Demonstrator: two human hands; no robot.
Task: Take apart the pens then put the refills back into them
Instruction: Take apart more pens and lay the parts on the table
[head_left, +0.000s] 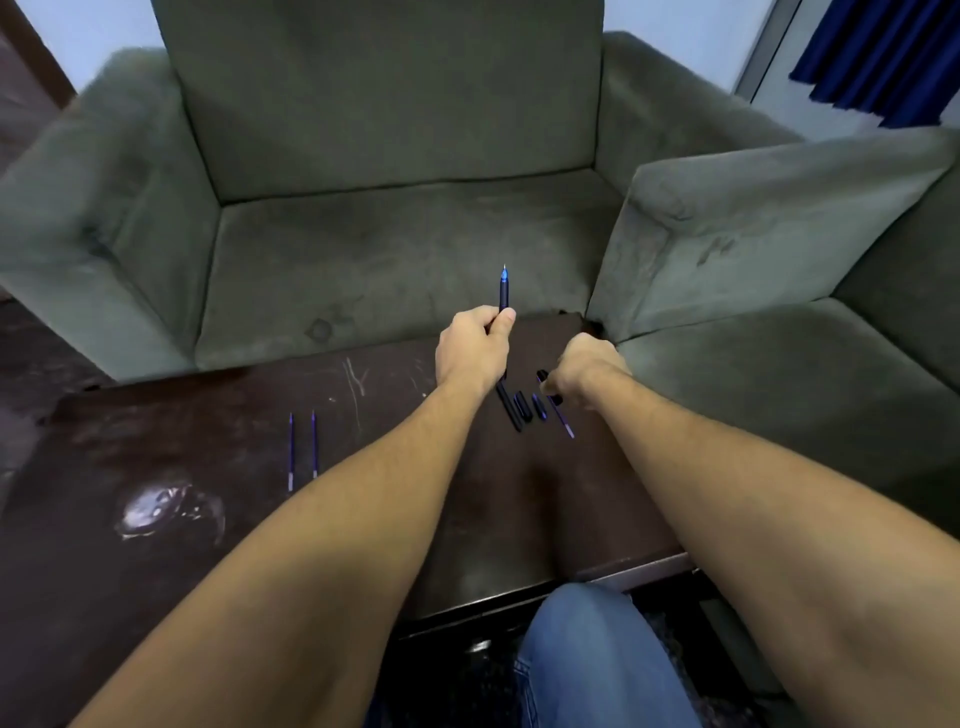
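Observation:
My left hand (475, 345) is shut on a dark pen (504, 291) held upright, its blue tip pointing up above my fist. My right hand (584, 371) reaches down to the dark table (260, 519), fingers pinched at a small black pen part (543, 376); the grip itself is hidden by the fingers. Below it lie a black barrel (510, 410), two short dark caps (523, 406) and a thin blue refill (562, 418). Two more blue refills (302, 451) lie side by side on the table to the left.
A grey-green armchair (395, 249) stands right behind the table, and a second one (779, 260) on the right. A shiny scuffed patch (161, 512) marks the table's left side. My knee in blue jeans (597, 660) is below the table edge.

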